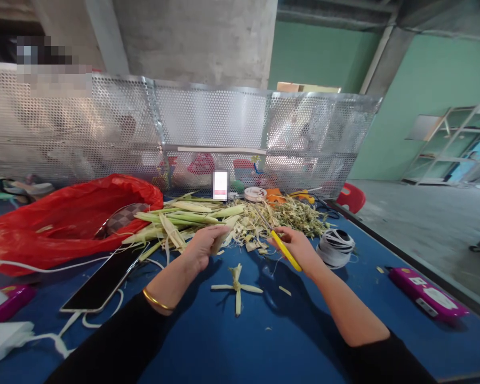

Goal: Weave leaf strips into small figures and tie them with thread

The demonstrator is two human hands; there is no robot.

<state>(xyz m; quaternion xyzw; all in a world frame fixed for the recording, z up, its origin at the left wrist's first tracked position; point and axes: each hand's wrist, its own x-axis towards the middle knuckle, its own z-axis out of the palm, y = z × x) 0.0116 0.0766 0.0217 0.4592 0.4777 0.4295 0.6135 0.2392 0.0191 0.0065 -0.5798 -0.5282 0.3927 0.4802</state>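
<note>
My left hand (203,246) is closed round a pale leaf strip (220,240) at the near edge of a pile of green and cream palm leaves (184,220). My right hand (298,246) grips yellow-handled scissors (286,250), blades pointing up and left towards the leaf scraps (292,213). Between my forearms a small woven leaf cross (237,285) lies on the blue table (232,341). A gold bangle circles my left wrist.
A red plastic bag (64,218) with a checkered pouch sits at left. A phone (104,280) on a white cable lies near it. A spool of white cord (336,246) and a purple case (426,293) are at right. A perforated metal screen (208,133) backs the table.
</note>
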